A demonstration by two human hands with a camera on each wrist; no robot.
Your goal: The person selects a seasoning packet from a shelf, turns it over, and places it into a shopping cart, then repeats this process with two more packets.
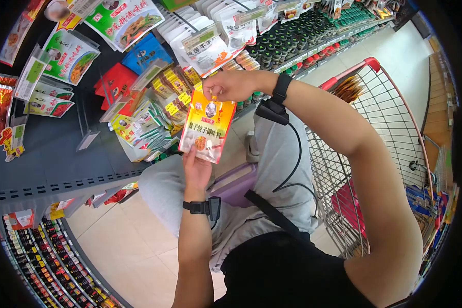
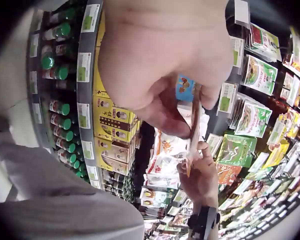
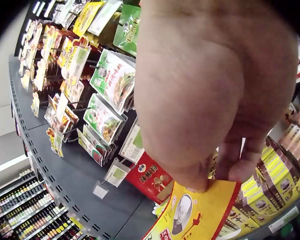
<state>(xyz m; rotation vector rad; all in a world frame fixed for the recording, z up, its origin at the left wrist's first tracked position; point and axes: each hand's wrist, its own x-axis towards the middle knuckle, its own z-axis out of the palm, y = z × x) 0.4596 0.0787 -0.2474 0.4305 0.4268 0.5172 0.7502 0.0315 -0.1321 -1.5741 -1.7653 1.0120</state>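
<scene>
A yellow and red seasoning packet [image 1: 206,127] is held between both hands in front of the shelf, its printed front facing up to the head view. The right hand [image 1: 233,85] pinches its top edge; in the right wrist view, thumb and fingers of that hand [image 3: 205,100] grip the packet's [image 3: 195,212] upper edge. The left hand [image 1: 197,167] holds the bottom edge, thumb on the front. In the left wrist view the packet [image 2: 194,135] is seen edge-on, between the near left hand [image 2: 165,65] and the right hand [image 2: 201,175].
Hanging packets [image 1: 72,56] and yellow boxes [image 3: 270,180] line the shelf [image 1: 51,164]. A shopping cart [image 1: 369,64] stands at the right, with a packet [image 1: 348,88] and a pink item inside. A purple object [image 1: 234,185] lies between the person's legs.
</scene>
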